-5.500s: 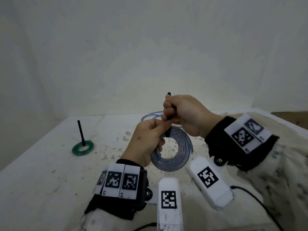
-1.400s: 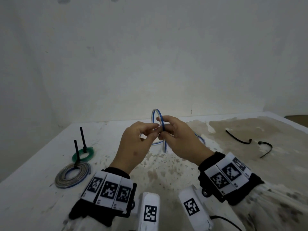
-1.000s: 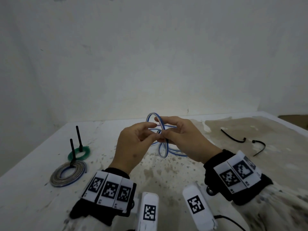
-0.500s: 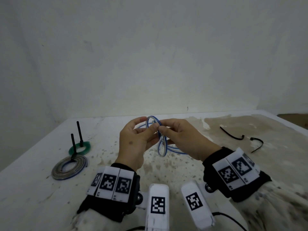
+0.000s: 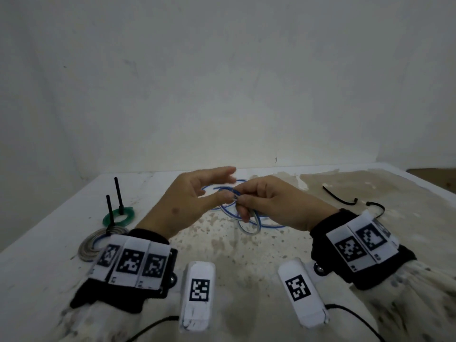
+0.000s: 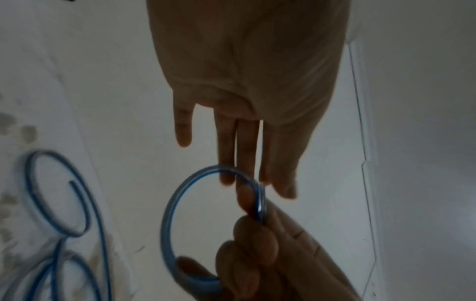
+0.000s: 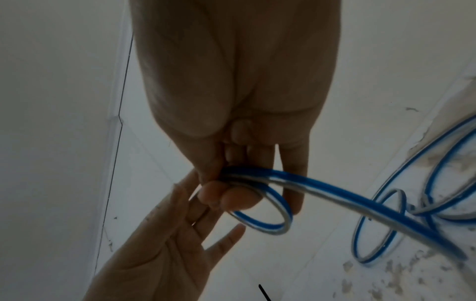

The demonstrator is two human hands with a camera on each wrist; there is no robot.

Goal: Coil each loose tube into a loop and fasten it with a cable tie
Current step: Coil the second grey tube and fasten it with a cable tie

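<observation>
A stained white table (image 5: 246, 253) stands against pale walls (image 5: 222, 82). Above it the right hand (image 5: 274, 206) pinches a small loop of the blue tube (image 6: 170, 205); the left hand (image 5: 187, 201) is spread, fingers straight.

Probably a bare workshop corner: a stained white table (image 5: 246, 250) against plain white walls (image 5: 222, 82).
</observation>
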